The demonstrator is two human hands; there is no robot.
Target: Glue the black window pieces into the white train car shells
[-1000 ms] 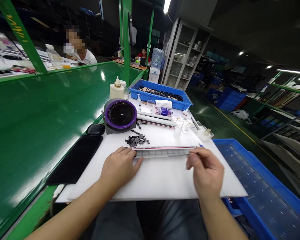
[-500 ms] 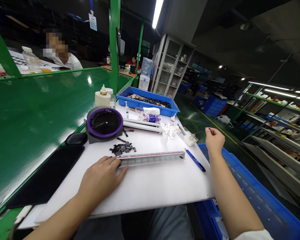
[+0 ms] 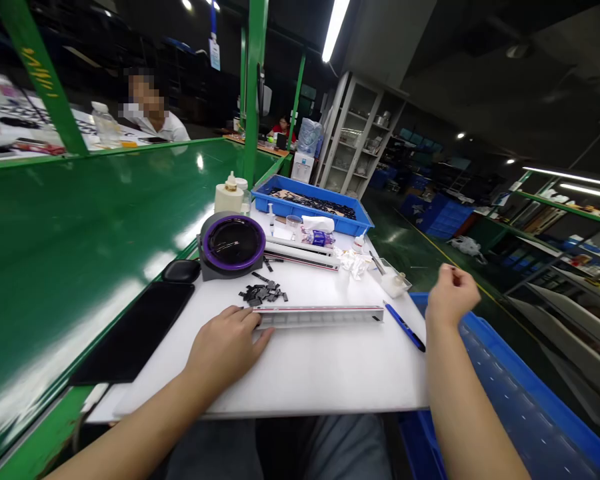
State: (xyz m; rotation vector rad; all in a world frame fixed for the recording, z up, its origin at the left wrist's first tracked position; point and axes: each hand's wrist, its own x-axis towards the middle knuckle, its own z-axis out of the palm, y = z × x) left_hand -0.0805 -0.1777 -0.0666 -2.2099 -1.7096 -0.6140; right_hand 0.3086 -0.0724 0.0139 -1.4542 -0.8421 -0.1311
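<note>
On the white board (image 3: pixel 325 373) lies a long grey channel strip (image 3: pixel 325 316) with a red line along its top edge. My left hand (image 3: pixel 230 343) grips the strip's left end, fingers over it and thumb at its near side. Small black pieces (image 3: pixel 264 292) lie in a loose pile just beyond that end. My right hand (image 3: pixel 453 293) is raised off the board's right edge, its fingers closed in a pinch; what they hold, if anything, is too small to tell. Nearest to it on the board is a blue pen (image 3: pixel 405 327).
A purple-rimmed round device (image 3: pixel 233 243), two more strips (image 3: pixel 303 255), crumpled tissue (image 3: pixel 353 263) and a small clear tray (image 3: pixel 394 280) stand farther back. Behind them sits a blue bin (image 3: pixel 310 203). A person in white (image 3: pixel 173 127) is at the far left.
The whole view has shifted, so the bench and both hands appear farther right. My left hand keeps its hold on the strip, and my right hand stays pinched off the board's edge.
</note>
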